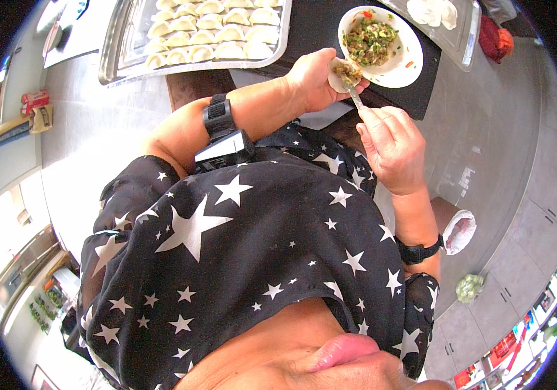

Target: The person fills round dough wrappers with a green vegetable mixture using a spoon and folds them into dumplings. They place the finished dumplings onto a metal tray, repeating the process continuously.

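Observation:
My left hand (313, 80) holds a round dough wrapper (338, 84) on its fingers, with minced filling (347, 73) lying on it. In my right hand (393, 144) is the handle of a slim metal utensil (355, 96), whose tip touches the filling. The wrapper is close beside the rim of a white bowl (407, 68), which holds more minced filling with chopped greens and red bits. At the upper left, a metal tray (161, 70) bears rows of folded dumplings (229, 33).
A second metal tray (468, 36) with a pile of pale wrappers (432, 12) stands at the upper right, near a red bag (495, 41). The bowl rests on a dark table (417, 97). Lower right on the floor are a lined bin (459, 231) and a green bundle (469, 287).

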### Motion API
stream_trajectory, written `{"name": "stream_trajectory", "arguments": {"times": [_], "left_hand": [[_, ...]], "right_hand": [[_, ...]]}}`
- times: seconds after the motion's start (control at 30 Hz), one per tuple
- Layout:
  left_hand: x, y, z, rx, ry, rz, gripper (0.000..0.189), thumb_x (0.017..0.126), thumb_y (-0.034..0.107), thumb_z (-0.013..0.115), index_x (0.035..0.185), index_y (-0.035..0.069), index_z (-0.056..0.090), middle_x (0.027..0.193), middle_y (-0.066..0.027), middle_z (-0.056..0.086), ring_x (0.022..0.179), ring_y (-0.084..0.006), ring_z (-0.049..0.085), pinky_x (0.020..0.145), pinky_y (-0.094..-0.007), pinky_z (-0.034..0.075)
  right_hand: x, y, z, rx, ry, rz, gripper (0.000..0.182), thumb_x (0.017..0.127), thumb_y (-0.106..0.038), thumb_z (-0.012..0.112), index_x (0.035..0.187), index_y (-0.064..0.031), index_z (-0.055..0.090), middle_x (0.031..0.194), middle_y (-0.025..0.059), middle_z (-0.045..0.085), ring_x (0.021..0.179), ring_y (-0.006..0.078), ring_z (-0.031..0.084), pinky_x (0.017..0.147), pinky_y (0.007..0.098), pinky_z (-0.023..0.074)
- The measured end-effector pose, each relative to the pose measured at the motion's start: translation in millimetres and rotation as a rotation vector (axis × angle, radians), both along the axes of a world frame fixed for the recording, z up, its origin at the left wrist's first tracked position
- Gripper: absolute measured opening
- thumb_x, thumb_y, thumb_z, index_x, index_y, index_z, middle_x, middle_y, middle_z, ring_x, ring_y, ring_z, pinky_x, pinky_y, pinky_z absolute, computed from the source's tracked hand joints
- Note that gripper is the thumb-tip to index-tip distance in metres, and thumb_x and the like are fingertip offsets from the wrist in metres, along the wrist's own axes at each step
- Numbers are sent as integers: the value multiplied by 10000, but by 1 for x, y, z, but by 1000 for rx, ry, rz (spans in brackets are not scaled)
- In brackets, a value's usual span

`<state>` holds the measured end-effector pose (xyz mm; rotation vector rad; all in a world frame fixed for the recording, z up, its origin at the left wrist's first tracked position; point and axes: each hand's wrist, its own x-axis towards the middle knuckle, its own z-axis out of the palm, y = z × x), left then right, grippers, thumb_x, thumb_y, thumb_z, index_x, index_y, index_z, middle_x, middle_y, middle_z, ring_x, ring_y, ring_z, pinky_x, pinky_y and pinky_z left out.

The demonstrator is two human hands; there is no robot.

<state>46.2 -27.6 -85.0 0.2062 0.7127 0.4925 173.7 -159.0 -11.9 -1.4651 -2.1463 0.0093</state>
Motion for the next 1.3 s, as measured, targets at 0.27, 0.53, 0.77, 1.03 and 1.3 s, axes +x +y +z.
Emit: {"name": "stream_trajectory", "arguments": {"times": [0.27,0.53,0.77,1.03,1.3], "left_hand": [[6,-4,-12,-60,-84,-25,566,1029,376,177,1369,-37,361,1314,-230,510,1153,-382,553,957,-468,490],[15,-12,-8,1,-52,6,532,1023,392,224,1336,18,436,1271,-180,562,1130,-348,577,948,-469,496],[12,-9,-10,24,-44,-31,590,1021,421,187,1336,-16,428,1249,-208,566,1096,-359,587,958,-458,494],[12,-15,-13,37,-36,-43,620,1019,448,175,1325,-23,437,1233,-230,569,1083,-368,593,961,-471,487],[6,-17,-9,-36,-82,15,615,1019,445,190,1290,-38,457,1212,-232,580,1122,-368,578,970,-480,473]], "right_hand": [[11,-10,-7,0,126,-14,221,793,-62,705,1004,-14,660,879,106,662,799,280,632,712,366,528],[17,-12,-5,79,139,-113,217,798,-77,710,1001,-16,663,866,107,651,797,280,628,707,368,526],[14,-16,-5,54,103,-25,238,787,-95,719,1009,-33,659,862,92,650,795,275,627,708,366,532],[11,-17,-12,36,69,-34,231,787,-111,723,997,-35,664,861,89,653,802,271,628,709,365,533],[7,-21,-12,25,69,-81,232,784,-101,722,996,-28,660,866,94,652,803,272,628,706,367,531]]}}
